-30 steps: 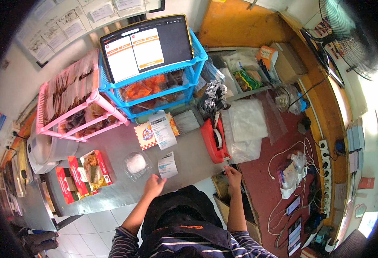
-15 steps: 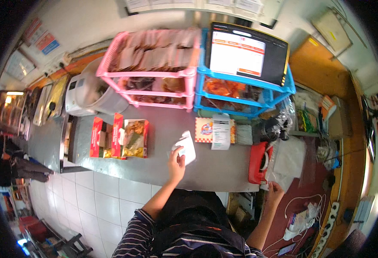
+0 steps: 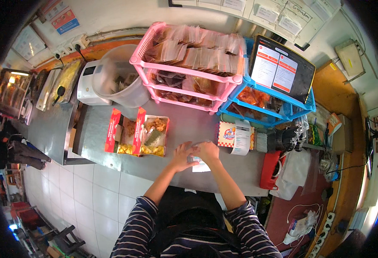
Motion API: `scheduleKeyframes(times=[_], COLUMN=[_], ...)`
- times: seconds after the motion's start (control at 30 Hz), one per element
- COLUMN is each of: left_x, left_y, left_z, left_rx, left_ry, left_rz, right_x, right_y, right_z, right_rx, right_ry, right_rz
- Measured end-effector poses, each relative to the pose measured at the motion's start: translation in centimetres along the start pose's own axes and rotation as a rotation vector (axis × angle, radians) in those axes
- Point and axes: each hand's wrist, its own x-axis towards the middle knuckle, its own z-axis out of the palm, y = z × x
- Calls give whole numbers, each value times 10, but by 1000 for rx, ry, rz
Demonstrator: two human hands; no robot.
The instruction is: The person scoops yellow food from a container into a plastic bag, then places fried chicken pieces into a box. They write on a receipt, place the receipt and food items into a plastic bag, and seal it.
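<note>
My left hand point(image 3: 181, 158) and my right hand point(image 3: 207, 151) meet above the near edge of the metal counter. Between and below them shows a folded white paper point(image 3: 201, 167), with my left thumb and fingers closed at its left side. My right hand is curled over its upper part, and whatever its fingers pinch is hidden. To the left stand two open red cardboard meal boxes, the nearer-to-hand box point(image 3: 154, 136) holding fried chicken, a green-wrapped piece and yellow bits. Behind my right hand is a checkered box point(image 3: 226, 134) with a printed slip point(image 3: 241, 136) over it.
A pink basket rack point(image 3: 187, 73) full of sachets and a blue rack point(image 3: 262, 112) topped by a tablet point(image 3: 282, 69) line the back. Rightward are a red dispenser point(image 3: 269, 170) and plastic bags point(image 3: 293, 174). A clear tub point(image 3: 120, 81) stands left. Another person point(image 3: 19, 152) is far left.
My right hand has moved from the plastic bags at the right to meet my left hand. The paper has come lower and both hands now cover it. The view has shifted.
</note>
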Motion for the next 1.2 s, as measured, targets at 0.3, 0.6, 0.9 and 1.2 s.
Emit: scheduleKeyframes(times=[0.3,0.6,0.9,1.2], left_x=[1,-20,-49,-83], left_y=[-21,-18,-38,21], left_z=[29,31,-160,-143], left_rx=[-242,-83,178,126], left_ry=[104,-71,528,-488], left_rz=[143,92,-461,-189], right_x=[-43,-87,-84,-71], right_y=[82,35,5,-40], right_z=[59,68,71,34], right_rx=[598,325,-302,628], right_ry=[336,950,283,31], right_rz=[374,412,150,-199])
